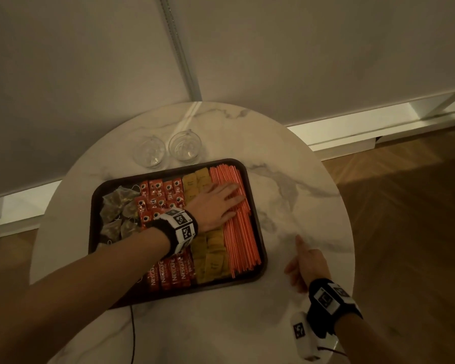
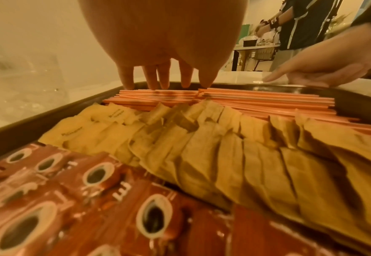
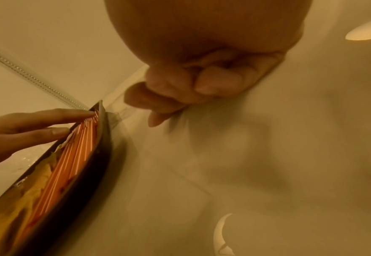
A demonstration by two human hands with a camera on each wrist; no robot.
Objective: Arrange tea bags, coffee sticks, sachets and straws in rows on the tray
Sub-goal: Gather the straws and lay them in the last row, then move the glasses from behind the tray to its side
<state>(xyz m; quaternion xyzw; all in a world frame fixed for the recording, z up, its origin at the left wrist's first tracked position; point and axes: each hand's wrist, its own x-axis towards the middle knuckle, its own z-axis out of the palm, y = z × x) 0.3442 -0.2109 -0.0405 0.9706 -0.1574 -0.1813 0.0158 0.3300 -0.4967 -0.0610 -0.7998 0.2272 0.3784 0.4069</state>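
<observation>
On the marble table (image 1: 286, 185), Nescafé sticks (image 1: 168, 274) fill the tray (image 1: 260, 269); left hand (image 1: 216, 203) flat on straws (image 1: 243, 240), right hand (image 1: 306, 264) curled, empty.

"NESCAFE" on red coffee sticks (image 1: 168, 275)

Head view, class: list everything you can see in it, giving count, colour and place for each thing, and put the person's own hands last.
tray: one, dark brown, middle of the table
tea bags: a cluster, grey-green, left end of the tray
coffee sticks: many, red, in rows right of the tea bags
sachets: many, yellow-brown, between coffee sticks and straws
straws: a dense row, orange, right end of the tray
glasses: two, clear, behind the tray
table: one, round, white marble
left hand: flat, fingers on the straws
right hand: on the table right of the tray, forefinger out, holding nothing
</observation>
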